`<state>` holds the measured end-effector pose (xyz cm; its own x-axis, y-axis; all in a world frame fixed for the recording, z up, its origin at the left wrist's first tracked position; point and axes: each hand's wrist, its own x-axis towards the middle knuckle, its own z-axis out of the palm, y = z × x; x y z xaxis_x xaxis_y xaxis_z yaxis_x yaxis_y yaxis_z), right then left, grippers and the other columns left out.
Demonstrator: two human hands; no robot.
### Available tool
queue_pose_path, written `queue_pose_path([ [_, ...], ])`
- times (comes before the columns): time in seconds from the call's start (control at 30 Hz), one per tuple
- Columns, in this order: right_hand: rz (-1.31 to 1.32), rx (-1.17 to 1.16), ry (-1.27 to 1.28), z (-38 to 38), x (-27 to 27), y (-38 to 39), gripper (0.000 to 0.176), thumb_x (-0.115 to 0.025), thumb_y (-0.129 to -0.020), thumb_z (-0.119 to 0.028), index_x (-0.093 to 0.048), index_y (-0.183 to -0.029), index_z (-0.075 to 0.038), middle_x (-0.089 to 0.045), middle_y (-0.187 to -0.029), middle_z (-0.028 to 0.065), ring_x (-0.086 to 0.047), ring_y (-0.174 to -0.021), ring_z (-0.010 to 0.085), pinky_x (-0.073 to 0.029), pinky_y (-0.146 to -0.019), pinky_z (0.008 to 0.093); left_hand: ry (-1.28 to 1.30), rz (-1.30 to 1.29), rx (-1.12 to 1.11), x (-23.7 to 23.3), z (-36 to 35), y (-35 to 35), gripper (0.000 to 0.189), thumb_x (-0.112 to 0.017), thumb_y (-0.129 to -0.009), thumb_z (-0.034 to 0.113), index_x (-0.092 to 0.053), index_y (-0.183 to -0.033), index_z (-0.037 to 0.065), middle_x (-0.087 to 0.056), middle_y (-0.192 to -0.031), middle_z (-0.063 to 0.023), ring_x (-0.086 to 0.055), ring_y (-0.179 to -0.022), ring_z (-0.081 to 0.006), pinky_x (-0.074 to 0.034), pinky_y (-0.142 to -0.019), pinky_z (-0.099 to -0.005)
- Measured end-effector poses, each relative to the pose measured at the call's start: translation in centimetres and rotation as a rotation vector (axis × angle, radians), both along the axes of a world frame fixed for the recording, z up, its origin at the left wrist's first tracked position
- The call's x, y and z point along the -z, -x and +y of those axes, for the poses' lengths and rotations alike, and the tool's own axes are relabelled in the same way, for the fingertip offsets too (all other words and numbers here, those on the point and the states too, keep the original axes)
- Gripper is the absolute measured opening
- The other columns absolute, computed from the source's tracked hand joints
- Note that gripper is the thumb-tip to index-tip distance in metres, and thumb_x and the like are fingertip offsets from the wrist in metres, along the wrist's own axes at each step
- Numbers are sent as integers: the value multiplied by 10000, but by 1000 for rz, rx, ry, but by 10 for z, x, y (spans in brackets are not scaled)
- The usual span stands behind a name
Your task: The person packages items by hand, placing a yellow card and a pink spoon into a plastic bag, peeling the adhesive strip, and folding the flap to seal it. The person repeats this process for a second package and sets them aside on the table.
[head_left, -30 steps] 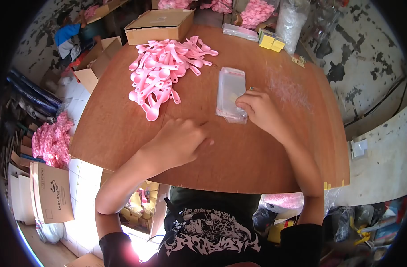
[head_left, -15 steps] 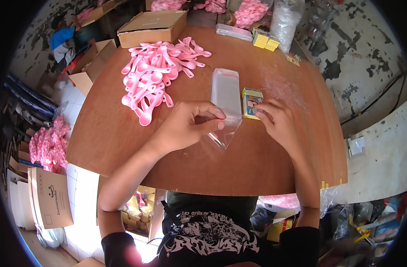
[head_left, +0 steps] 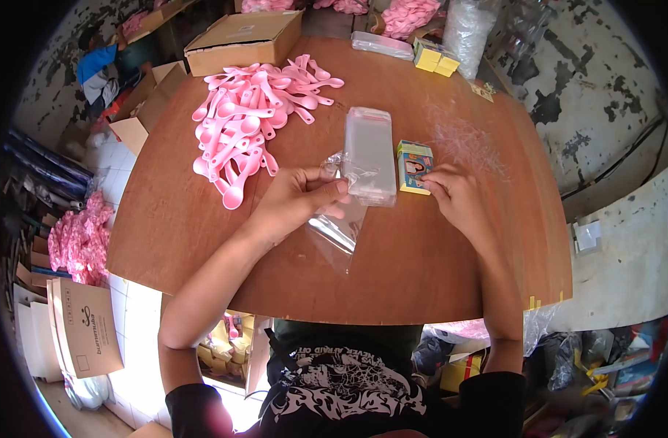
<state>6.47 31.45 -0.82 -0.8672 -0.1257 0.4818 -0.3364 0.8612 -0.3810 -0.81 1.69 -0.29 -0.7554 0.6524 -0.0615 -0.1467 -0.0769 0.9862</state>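
My left hand (head_left: 294, 201) pinches a clear plastic bag (head_left: 339, 237) between thumb and fingers. The bag hangs loosely toward me, its lower part over the wooden table. Just beyond it lies a stack of flat clear plastic bags (head_left: 370, 142). To the right of the stack, a small blue-and-yellow printed box (head_left: 413, 164) lies on the table. My right hand (head_left: 458, 198) has its thumb and fingertips closed at the lower right edge of this box. A pile of pink plastic measuring spoons (head_left: 242, 120) lies left of the bags.
A cardboard box (head_left: 242, 40) stands at the table's far left. Yellow boxes (head_left: 434, 58) and a clear plastic roll (head_left: 471, 33) are at the far right. Thin plastic strips (head_left: 469, 142) lie on the right side. In the background left, a person in blue (head_left: 96, 69) is bent over.
My left hand has drawn one bag off the stack, moving it left and toward me. My right hand stays at the small box with little movement.
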Motion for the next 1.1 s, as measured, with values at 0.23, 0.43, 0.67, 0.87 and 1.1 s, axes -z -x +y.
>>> queue_pose_path([
  [0.23,306,110,-373,-22,-26,-7,55,-669,-811,-73,-617,-805,-57,-595,-786,60,-574,-728,253,-473,-631,372,25,-21,-39,8,-2,3,251,-700,-883,198,-679,-988,-29,-688,-869,-81,-666,-700,-130,-542,-682,-241],
  [0.43,183,46,-317,-15,-27,-11,72,-699,-788,-77,-642,-801,-36,-616,-766,49,-585,-719,233,-485,-631,341,68,-35,-25,7,-3,1,269,-684,-887,175,-671,-1043,-44,-705,-913,-128,-703,-766,-149,-547,-670,-226],
  [0.67,188,-42,736,-38,-38,-34,104,-701,-870,-65,-652,-910,18,-651,-813,54,-578,-670,73,-455,-601,198,160,5,43,-2,1,-7,247,-690,-878,147,-675,-1027,-50,-705,-904,-105,-703,-761,-157,-532,-648,-220],
  [0.87,31,-78,812,-49,-31,-32,161,-700,-882,-95,-648,-959,36,-653,-823,35,-575,-702,57,-450,-614,190,61,48,219,7,9,-18,223,-697,-878,131,-685,-1011,-47,-704,-879,-105,-691,-744,-146,-525,-659,-224],
  [1.1,-104,-127,711,-47,-28,-29,165,-708,-861,-67,-653,-989,22,-698,-812,56,-611,-721,57,-452,-618,210,189,132,269,14,10,-14,306,-698,-889,243,-690,-1042,-21,-705,-872,-68,-661,-712,-100,-494,-631,-207],
])
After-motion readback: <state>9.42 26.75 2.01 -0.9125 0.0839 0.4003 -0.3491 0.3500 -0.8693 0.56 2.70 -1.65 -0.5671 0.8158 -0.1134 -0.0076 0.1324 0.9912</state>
